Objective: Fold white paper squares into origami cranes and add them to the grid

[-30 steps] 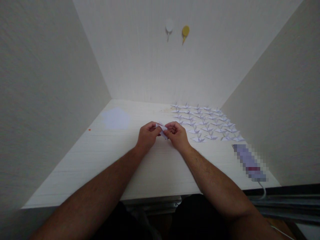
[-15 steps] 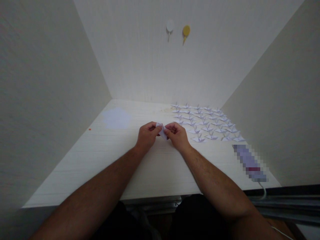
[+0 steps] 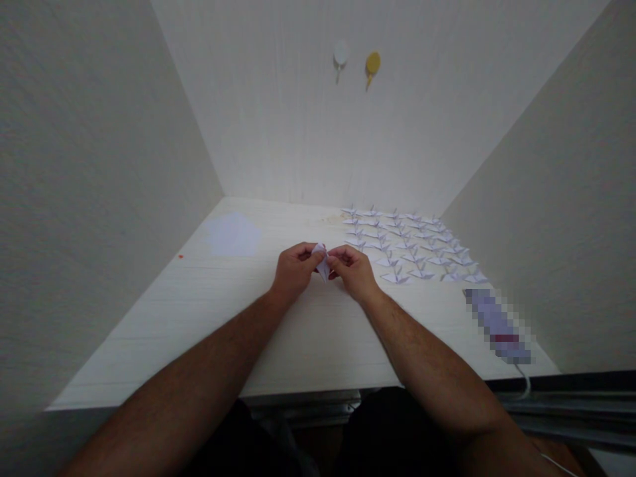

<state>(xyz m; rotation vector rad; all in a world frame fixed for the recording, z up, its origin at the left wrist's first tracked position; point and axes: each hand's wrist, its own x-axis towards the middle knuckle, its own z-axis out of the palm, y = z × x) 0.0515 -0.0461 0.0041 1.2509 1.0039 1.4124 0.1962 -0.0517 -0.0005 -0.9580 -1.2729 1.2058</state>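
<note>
A small piece of folded white paper is held over the middle of the tabletop, its lower end narrowing to a point. My left hand is closed on its left side, thumb pressed across the face. From the right, my right hand pinches the paper's edge between thumb and fingertips. The fingers behind the paper are partly hidden. Just beyond my right hand stand rows of folded white paper cranes.
A pale stack of paper sheets lies at the back left, near a small orange speck. At the right is a pixelated object with a cable. White and yellow hooks hang on the back wall.
The folded paper has turned more upright and looks narrower, with its point toward me. Both hands stay in nearly the same place, still gripping it.
</note>
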